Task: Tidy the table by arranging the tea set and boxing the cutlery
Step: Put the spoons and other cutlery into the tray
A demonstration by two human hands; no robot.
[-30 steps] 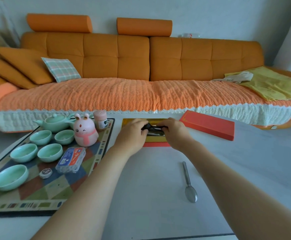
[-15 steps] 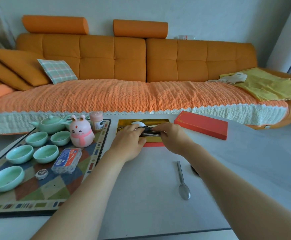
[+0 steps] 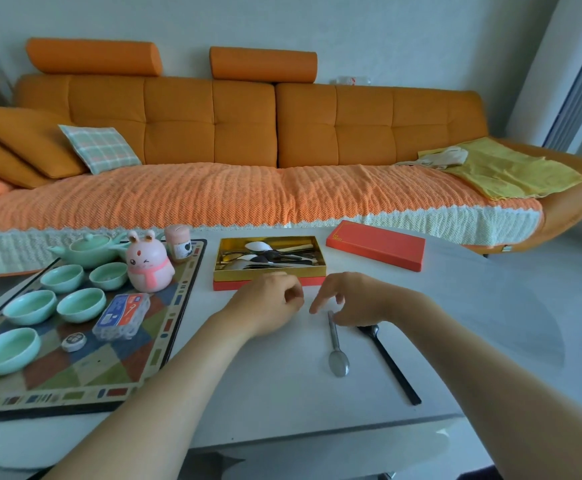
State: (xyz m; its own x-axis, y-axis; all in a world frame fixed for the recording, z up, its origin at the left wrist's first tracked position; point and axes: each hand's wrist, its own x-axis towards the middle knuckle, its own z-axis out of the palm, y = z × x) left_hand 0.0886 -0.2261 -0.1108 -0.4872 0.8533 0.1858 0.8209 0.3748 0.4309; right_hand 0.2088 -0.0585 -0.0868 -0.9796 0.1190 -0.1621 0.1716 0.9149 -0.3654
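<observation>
A gold-lined red cutlery box [image 3: 270,273] sits at the table's far middle with several spoons and dark-handled pieces inside. Its red lid [image 3: 376,244] lies to the right. My left hand [image 3: 270,304] hovers just in front of the box, fingers curled loosely, holding nothing. My right hand [image 3: 353,299] is beside it, fingers spread, just above the handle end of a metal spoon [image 3: 336,344]. A black fork [image 3: 388,362] lies right of the spoon, its tines partly under my hand. On the patterned mat [image 3: 116,372] stand a mint teapot [image 3: 88,249] and several mint cups [image 3: 30,306].
A pink rabbit figure [image 3: 148,263], a small pink jar [image 3: 178,239], a clear plastic packet [image 3: 122,316] and a small round tin [image 3: 73,341] share the mat. An orange sofa [image 3: 248,140] runs behind the table. The table's near edge [image 3: 317,433] is close below.
Both hands have pulled back from the box toward me, leaving the dark-handled piece in it. The right hand now hovers over the spoon's handle. The black fork has come into view.
</observation>
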